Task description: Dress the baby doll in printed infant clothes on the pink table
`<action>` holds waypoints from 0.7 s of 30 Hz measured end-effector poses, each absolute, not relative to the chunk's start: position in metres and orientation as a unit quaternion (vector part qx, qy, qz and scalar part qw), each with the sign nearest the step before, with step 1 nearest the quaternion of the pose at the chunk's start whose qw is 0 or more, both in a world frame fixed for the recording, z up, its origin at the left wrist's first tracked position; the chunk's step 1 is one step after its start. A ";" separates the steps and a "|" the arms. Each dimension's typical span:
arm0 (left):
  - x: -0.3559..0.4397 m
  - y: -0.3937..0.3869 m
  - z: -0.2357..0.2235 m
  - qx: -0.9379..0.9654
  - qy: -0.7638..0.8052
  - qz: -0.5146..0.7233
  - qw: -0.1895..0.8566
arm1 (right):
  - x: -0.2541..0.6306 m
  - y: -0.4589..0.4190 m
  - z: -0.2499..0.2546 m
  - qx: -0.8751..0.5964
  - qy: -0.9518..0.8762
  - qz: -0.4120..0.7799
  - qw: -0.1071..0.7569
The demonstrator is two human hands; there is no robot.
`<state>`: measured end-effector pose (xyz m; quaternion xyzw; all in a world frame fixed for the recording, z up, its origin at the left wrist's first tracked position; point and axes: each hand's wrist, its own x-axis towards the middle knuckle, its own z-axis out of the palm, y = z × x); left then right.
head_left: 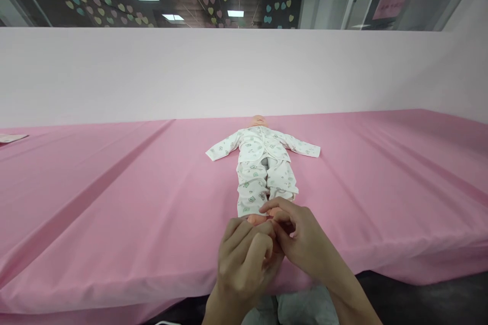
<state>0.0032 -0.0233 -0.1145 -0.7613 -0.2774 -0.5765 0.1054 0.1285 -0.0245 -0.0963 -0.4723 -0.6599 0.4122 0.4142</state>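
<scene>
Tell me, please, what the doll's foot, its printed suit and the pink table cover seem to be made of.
The doll's foot looks like smooth peach vinyl or plastic, with an even sheen. The printed suit seems soft matte cotton, gently creased. The pink table cover looks like thin cloth with long folds.

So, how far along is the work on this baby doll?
Looks done: the baby doll wears a printed white top and trousers, with the sleeves spread flat. In hand: the left hand and right hand meet at its foot. Left: that foot shows bare past the trouser cuff, though the hands hide most of it.
</scene>
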 end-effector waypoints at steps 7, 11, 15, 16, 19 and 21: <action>0.003 -0.022 -0.115 -0.762 -0.279 -0.578 0.090 | 0.127 -0.024 -0.095 -0.453 -0.658 0.435 0.416; 0.001 -0.022 -0.114 -0.774 -0.261 -0.572 0.073 | 0.127 -0.024 -0.094 -0.452 -0.669 0.426 0.409; -0.001 -0.021 -0.113 -0.786 -0.250 -0.562 0.061 | 0.127 -0.026 -0.091 -0.467 -0.674 0.417 0.394; -0.002 -0.021 -0.113 -0.786 -0.251 -0.562 0.061 | 0.127 -0.026 -0.091 -0.467 -0.673 0.417 0.394; -0.002 -0.020 -0.114 -0.783 -0.252 -0.565 0.060 | 0.127 -0.027 -0.090 -0.468 -0.672 0.418 0.394; -0.001 -0.020 -0.115 -0.782 -0.246 -0.569 0.058 | 0.127 -0.027 -0.090 -0.469 -0.673 0.416 0.393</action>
